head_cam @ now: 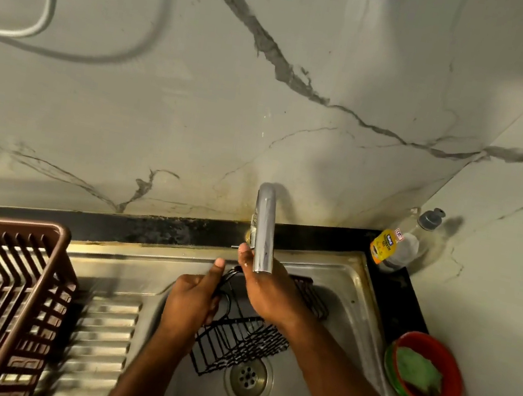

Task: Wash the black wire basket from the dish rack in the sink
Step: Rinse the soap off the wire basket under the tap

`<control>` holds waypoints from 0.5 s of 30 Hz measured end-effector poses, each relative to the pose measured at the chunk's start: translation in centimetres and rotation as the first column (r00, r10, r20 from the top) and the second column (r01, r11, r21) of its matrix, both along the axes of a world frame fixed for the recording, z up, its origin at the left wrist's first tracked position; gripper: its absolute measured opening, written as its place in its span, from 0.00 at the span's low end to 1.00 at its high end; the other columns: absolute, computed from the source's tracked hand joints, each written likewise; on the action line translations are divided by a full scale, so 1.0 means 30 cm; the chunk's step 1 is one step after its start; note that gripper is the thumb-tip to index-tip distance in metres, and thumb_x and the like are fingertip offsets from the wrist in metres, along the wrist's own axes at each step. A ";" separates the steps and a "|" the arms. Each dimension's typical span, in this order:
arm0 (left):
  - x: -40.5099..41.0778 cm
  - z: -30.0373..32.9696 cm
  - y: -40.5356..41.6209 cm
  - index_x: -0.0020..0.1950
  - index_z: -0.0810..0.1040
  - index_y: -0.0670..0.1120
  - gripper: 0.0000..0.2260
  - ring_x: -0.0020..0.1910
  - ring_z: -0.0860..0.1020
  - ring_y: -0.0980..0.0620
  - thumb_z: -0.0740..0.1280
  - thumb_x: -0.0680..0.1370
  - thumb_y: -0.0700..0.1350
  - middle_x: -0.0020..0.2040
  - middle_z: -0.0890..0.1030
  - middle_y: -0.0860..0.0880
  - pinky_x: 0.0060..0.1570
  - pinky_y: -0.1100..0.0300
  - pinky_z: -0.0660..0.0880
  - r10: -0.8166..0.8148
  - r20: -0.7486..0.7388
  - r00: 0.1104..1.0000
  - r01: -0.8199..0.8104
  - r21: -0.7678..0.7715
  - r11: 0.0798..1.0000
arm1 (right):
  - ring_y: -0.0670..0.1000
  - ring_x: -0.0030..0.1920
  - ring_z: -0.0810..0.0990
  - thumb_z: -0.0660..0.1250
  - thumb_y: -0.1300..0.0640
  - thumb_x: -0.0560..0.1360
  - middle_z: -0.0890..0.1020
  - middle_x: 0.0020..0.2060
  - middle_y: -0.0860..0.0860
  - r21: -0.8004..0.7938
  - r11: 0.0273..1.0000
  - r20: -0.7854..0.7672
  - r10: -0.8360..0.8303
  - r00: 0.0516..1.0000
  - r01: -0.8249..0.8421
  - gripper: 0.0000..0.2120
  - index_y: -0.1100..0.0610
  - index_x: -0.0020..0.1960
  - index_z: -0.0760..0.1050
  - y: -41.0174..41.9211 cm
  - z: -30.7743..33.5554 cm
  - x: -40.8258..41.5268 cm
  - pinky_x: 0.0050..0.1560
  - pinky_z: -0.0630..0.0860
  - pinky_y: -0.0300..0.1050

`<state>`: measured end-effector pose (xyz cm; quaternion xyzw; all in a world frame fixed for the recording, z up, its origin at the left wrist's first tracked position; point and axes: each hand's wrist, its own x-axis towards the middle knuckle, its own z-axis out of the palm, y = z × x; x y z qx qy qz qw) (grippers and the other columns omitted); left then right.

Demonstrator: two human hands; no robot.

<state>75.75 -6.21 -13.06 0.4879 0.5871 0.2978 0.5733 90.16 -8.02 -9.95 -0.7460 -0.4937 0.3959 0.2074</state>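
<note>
Your left hand (192,302) fingers grip the black wire basket (240,340) over the sink (351,316); right hand (265,288) fingers reach relaxed toward the tap (263,232). No water visible; washing remains.

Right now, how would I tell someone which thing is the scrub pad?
Start at the steel sink and go to the black counter on its right. Near the front sits a red bowl, and the green scrub pad lies inside it. The only other thing there is a dish soap bottle in the back corner.
</note>
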 end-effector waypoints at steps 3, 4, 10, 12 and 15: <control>-0.053 -0.003 -0.018 0.28 0.68 0.46 0.25 0.22 0.62 0.52 0.64 0.76 0.63 0.24 0.66 0.48 0.22 0.63 0.61 0.016 0.169 0.985 -0.016 -0.003 1.000 | 0.60 0.73 0.67 0.39 0.37 0.83 0.70 0.73 0.58 -0.082 0.991 0.328 0.127 0.936 -0.106 0.35 0.57 0.77 0.65 0.015 -0.062 0.079 0.73 0.63 0.54; -0.062 -0.006 -0.021 0.29 0.68 0.45 0.24 0.23 0.61 0.52 0.65 0.75 0.62 0.25 0.64 0.48 0.23 0.63 0.60 0.004 0.199 0.980 -0.005 0.006 1.000 | 0.61 0.76 0.62 0.43 0.43 0.85 0.65 0.76 0.59 -0.123 0.990 0.332 0.106 0.937 -0.069 0.28 0.57 0.78 0.62 0.015 -0.101 0.104 0.76 0.58 0.57; -0.075 -0.036 -0.046 0.34 0.70 0.38 0.25 0.24 0.59 0.51 0.66 0.78 0.59 0.26 0.63 0.49 0.23 0.62 0.59 -0.003 0.275 0.961 -0.012 0.056 0.998 | 0.60 0.81 0.41 0.43 0.37 0.83 0.43 0.81 0.60 -0.264 0.961 0.273 -0.006 0.962 0.081 0.37 0.60 0.82 0.40 0.012 -0.147 0.090 0.80 0.42 0.58; -0.074 -0.045 -0.042 0.31 0.68 0.43 0.26 0.23 0.58 0.52 0.66 0.78 0.61 0.25 0.63 0.49 0.23 0.62 0.59 0.014 0.268 0.963 -0.036 0.076 0.997 | 0.59 0.81 0.40 0.41 0.33 0.82 0.41 0.81 0.59 -0.213 0.976 0.231 0.002 0.973 0.048 0.39 0.59 0.82 0.44 0.003 -0.116 0.037 0.80 0.40 0.57; -0.074 -0.060 -0.039 0.32 0.66 0.35 0.34 0.23 0.59 0.51 0.68 0.76 0.66 0.26 0.63 0.45 0.23 0.61 0.59 -0.018 0.261 0.965 -0.022 0.147 0.989 | 0.57 0.81 0.40 0.39 0.27 0.76 0.44 0.82 0.57 -0.147 0.989 0.178 0.038 0.983 -0.011 0.45 0.57 0.82 0.54 -0.028 -0.046 -0.059 0.79 0.41 0.57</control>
